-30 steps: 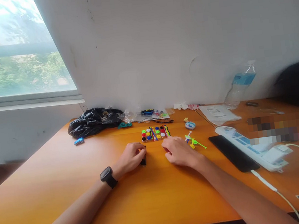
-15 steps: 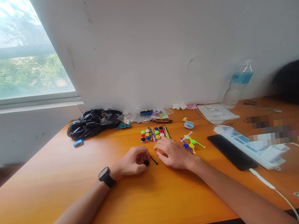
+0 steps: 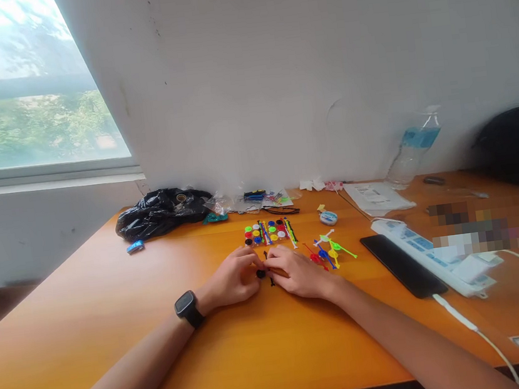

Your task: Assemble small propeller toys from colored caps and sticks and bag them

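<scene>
Between the fingers of my left hand (image 3: pixel 236 278), which wears a black watch, is a small round black disc (image 3: pixel 260 274). Thumb and fingers of my right hand (image 3: pixel 297 270) pinch a thin black arrow-shaped stick (image 3: pixel 272 283) just beside the disc. The two hands' fingertips meet and hide the middle of the stick. I cannot tell whether the stick is joined to the disc. Right of my right hand lie several arrow spinners, among them a red spinner (image 3: pixel 315 258) and a yellow spinner (image 3: pixel 334 255). Beyond the hands are rows of coloured discs (image 3: pixel 256 233) and a bundle of coloured sticks (image 3: pixel 291 231).
A black plastic bag (image 3: pixel 162 214) and a blue packet (image 3: pixel 135 247) are at the back left. Towards the right are a round tin (image 3: pixel 328 217), a black phone (image 3: pixel 403 265), a white power strip (image 3: pixel 430 252) with cables, and a clear bottle (image 3: pixel 408 154) by the wall.
My right hand has come down and left to meet my left hand, closing on the black stick. The disc has shifted right and away from me; the stick has turned. The red spinner is now uncovered.
</scene>
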Available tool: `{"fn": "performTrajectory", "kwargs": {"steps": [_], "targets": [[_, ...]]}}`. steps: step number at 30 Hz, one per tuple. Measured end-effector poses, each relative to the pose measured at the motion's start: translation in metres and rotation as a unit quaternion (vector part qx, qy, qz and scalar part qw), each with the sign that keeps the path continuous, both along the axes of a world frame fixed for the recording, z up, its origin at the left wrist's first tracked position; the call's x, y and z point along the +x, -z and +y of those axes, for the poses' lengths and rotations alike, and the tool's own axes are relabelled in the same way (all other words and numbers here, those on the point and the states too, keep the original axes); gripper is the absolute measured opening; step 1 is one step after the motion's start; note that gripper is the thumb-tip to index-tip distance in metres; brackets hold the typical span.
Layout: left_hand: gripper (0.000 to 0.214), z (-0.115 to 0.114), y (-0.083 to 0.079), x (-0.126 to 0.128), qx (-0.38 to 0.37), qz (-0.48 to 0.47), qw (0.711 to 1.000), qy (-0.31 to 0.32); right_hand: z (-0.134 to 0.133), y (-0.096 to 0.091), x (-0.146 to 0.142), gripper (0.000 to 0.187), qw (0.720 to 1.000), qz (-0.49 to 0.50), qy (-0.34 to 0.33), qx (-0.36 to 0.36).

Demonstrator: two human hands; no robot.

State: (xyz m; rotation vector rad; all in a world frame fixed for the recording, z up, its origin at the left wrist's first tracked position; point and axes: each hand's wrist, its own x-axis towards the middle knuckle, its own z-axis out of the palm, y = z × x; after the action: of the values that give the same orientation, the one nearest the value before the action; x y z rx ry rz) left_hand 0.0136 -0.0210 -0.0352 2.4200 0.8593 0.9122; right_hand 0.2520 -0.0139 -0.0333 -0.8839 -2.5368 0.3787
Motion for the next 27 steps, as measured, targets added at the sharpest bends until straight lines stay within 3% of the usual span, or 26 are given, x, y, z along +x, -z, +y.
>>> {"fn": "performTrajectory", "kwargs": {"steps": [4,10,17,22,27], "targets": [[0.012,0.002,0.002,-0.001,0.019,0.015,1.0,-0.012,0.002,-0.001,0.002,0.03,1.0,-0.016,0.012,0.012],[0.015,0.004,0.013,0.0,-0.015,0.03,0.999,-0.028,0.002,-0.001,0.0,0.017,0.998,0.0,0.054,0.026],[0.02,0.0,0.008,0.0,-0.032,0.026,0.999,-0.029,0.005,0.001,0.001,0.02,0.996,0.006,0.088,0.006],[0.013,-0.001,0.002,0.001,0.005,0.015,0.999,-0.048,0.007,0.001,0.001,0.026,0.995,0.066,0.077,-0.011],[0.027,-0.001,-0.004,0.001,0.067,-0.024,0.994,-0.078,0.003,-0.001,-0.005,0.023,0.982,0.185,0.021,-0.037]]}}
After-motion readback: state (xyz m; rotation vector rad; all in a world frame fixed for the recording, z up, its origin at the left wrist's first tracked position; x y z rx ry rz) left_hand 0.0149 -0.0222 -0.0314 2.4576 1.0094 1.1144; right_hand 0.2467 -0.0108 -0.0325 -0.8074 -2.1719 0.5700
